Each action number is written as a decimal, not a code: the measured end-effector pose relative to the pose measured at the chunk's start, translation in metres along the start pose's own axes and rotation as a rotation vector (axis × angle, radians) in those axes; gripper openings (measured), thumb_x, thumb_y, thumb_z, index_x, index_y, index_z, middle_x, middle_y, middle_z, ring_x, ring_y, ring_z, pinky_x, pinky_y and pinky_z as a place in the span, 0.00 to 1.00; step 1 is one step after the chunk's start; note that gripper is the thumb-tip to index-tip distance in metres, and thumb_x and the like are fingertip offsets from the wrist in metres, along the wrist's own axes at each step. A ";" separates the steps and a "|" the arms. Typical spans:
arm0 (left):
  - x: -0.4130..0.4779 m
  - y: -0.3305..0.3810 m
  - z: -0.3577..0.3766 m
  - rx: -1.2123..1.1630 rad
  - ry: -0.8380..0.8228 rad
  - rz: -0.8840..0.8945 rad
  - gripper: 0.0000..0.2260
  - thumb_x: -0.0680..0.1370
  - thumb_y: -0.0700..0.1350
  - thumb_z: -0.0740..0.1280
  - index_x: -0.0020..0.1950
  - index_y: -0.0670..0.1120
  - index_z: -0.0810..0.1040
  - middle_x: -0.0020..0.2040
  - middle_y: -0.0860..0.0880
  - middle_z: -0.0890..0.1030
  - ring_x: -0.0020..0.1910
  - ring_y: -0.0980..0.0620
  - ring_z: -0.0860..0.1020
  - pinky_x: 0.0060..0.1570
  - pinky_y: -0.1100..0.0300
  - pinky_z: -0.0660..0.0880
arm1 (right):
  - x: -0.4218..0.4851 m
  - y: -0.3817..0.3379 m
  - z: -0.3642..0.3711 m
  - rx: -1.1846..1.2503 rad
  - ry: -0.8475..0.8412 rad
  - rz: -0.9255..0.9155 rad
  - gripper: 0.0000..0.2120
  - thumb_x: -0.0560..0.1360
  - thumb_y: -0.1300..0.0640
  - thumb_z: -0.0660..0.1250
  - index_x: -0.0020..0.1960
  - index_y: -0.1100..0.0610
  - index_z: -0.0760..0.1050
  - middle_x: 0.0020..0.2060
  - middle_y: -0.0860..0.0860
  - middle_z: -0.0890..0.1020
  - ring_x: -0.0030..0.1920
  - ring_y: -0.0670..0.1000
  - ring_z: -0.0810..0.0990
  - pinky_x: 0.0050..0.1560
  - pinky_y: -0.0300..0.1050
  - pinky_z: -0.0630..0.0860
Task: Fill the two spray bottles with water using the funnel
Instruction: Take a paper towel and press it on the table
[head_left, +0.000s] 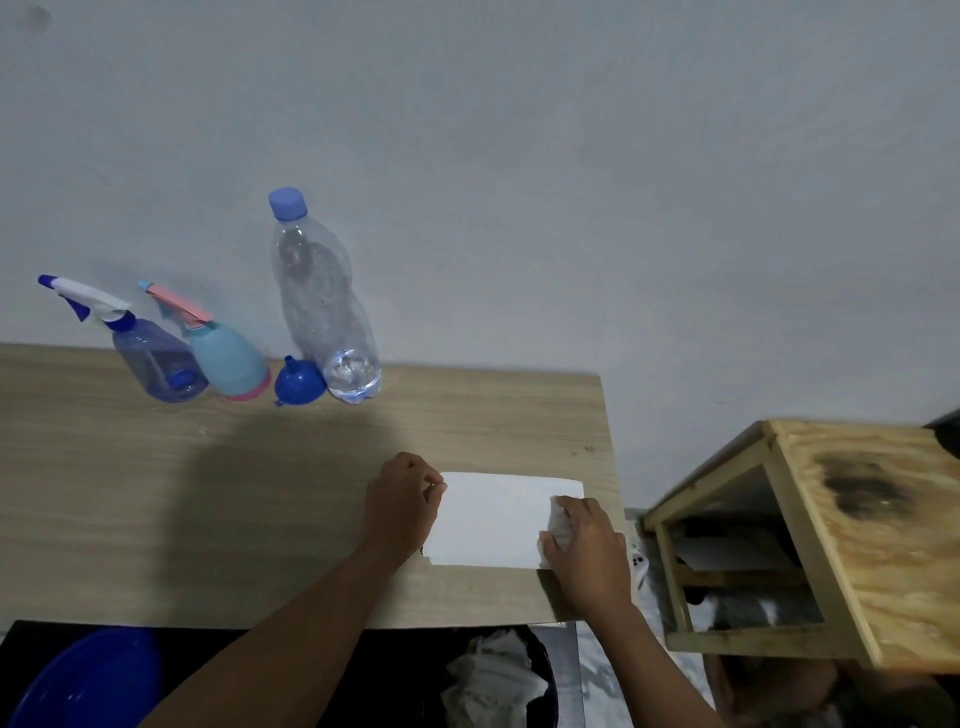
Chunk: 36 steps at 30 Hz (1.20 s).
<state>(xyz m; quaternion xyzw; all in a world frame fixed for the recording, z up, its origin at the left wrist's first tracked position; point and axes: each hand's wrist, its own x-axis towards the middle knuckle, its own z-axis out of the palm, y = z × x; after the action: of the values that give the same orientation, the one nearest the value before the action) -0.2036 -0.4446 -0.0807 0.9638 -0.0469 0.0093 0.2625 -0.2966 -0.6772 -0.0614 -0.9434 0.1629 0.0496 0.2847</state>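
Two spray bottles stand at the back left of the wooden table: a clear blue spray bottle with a white and blue trigger, and a light blue spray bottle with a pink trigger. A blue funnel lies mouth down beside them. A tall clear water bottle with a blue cap holds a little water. Near the front right, a white sheet lies flat. My left hand pinches the sheet's left edge. My right hand holds a crumpled white tissue on the sheet's right edge.
A blue basin sits low at the front left. A dark container with white cloth is below the table's front edge. A plywood stool stands right of the table. The wall rises right behind the bottles.
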 end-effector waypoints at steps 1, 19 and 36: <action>-0.001 0.000 0.000 -0.006 0.014 0.012 0.05 0.71 0.45 0.75 0.37 0.51 0.81 0.44 0.53 0.80 0.43 0.48 0.79 0.43 0.51 0.77 | 0.000 0.000 0.000 0.003 0.001 0.001 0.21 0.75 0.54 0.69 0.67 0.50 0.73 0.60 0.48 0.76 0.61 0.52 0.76 0.60 0.54 0.72; -0.018 0.048 -0.077 -0.519 -0.013 0.128 0.09 0.69 0.36 0.68 0.38 0.49 0.72 0.34 0.50 0.82 0.30 0.46 0.79 0.34 0.51 0.78 | 0.010 0.005 -0.018 0.420 0.088 0.093 0.09 0.74 0.54 0.73 0.47 0.41 0.77 0.52 0.48 0.74 0.59 0.55 0.76 0.62 0.59 0.74; -0.028 0.012 -0.197 -0.508 -0.068 0.169 0.14 0.73 0.31 0.67 0.40 0.51 0.82 0.41 0.60 0.84 0.45 0.58 0.82 0.52 0.68 0.76 | 0.011 -0.125 -0.004 0.506 -0.345 -0.241 0.28 0.70 0.60 0.74 0.68 0.46 0.74 0.64 0.39 0.74 0.61 0.43 0.74 0.59 0.38 0.73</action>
<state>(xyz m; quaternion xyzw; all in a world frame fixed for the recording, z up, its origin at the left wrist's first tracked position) -0.2313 -0.3532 0.0940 0.8595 -0.1368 -0.0132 0.4923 -0.2441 -0.5849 0.0049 -0.8330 0.0066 0.1326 0.5371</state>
